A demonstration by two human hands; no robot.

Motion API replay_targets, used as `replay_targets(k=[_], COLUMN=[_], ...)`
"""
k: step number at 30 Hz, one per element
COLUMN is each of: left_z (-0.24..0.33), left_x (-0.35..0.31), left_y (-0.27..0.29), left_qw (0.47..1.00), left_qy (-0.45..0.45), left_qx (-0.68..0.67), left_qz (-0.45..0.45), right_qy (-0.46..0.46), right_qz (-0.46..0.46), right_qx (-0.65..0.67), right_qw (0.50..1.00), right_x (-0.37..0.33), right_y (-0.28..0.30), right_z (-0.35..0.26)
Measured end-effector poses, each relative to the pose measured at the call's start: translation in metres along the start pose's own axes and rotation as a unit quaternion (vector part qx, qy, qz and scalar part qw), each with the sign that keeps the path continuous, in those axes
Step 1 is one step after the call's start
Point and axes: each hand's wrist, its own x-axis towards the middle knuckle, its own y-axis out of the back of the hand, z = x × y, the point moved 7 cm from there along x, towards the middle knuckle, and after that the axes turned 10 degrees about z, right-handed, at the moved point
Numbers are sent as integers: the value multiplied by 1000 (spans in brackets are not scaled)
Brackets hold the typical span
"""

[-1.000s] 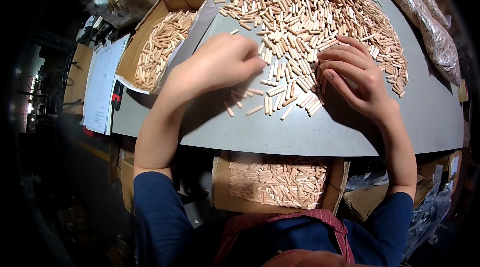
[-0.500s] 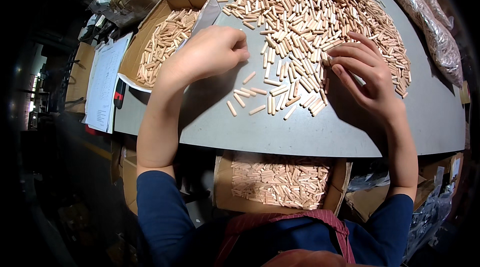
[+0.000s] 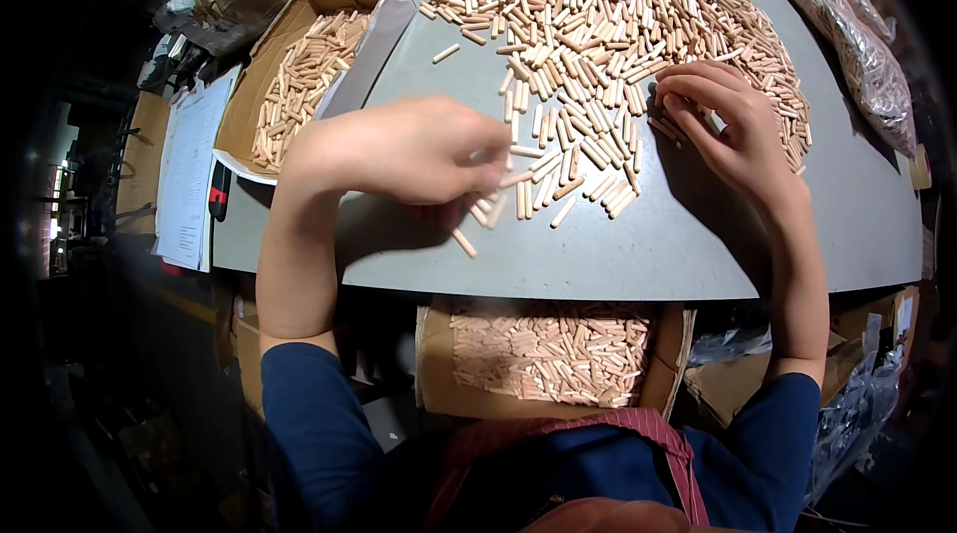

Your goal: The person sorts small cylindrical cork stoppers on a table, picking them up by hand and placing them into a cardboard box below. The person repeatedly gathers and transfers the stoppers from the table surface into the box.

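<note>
Best to work the left hand (image 3: pixel 424 149) low and lightly over the loose dowels (image 3: pixel 568 188) at the centre of the frame, fingers bent downward; through the blur, cannot tell whether pinching one. Right of centre, at the edge of the pile (image 3: pixel 588 24), hold the right hand (image 3: pixel 723 114) loosely curled, as shown; cannot tell there either whether gripping any. Spread thinly on the smooth grey tabletop (image 3: pixel 558 264) for easy handling. Note pale, short wooden cylinders with rounded ends, likely to roll; upper left, more in a cardboard box (image 3: pixel 384 44).
</note>
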Motion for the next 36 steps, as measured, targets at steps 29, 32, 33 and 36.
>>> replay_targets(k=[29, 32, 33, 36], left_z=[30, 0, -6, -15], left_x=[3, 9, 10, 16], left_y=[7, 31, 34, 25], left_qw=[972, 982, 980, 987], left_qy=[-165, -76, -39, -24], left_qx=[-167, -54, -47, -51], left_qz=[-7, 165, 191, 148], right_qy=[-81, -94, -99, -62], right_qz=[-102, -89, -84, -100], right_qx=[24, 43, 50, 77], right_qw=[991, 991, 990, 990], right_x=[-5, -2, -2, -6], right_y=[-1, 2, 3, -4], right_z=[8, 4, 3, -7])
